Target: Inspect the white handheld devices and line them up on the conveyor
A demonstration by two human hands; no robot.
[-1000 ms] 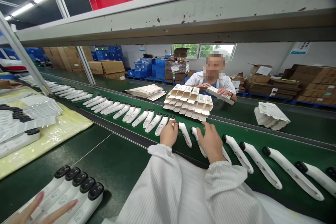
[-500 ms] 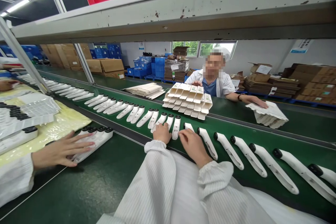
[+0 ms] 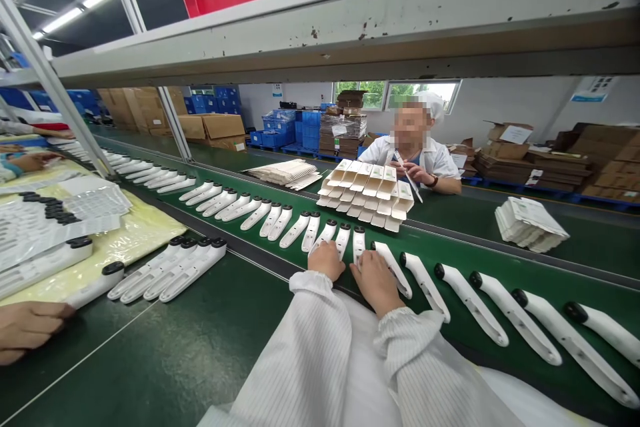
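Left hand [image 3: 326, 261] half-curled, fingers over the lower end of a white black-headed device [image 3: 327, 231] on the green conveyor belt [image 3: 480, 250]; actual grip, can't tell. Right hand [image 3: 376, 278] at left hand's 4 o'clock, fingers bent, at the bottom end of the next-but-one device [image 3: 359, 239]; grip also can't tell. From the hands: device row runs 10 to 4 o'clock, open cartons [image 3: 363, 193] at 12, co-worker [image 3: 440, 170] at 1, another person's hand [image 3: 33, 330] at 9 over the bench [image 3: 200, 347].
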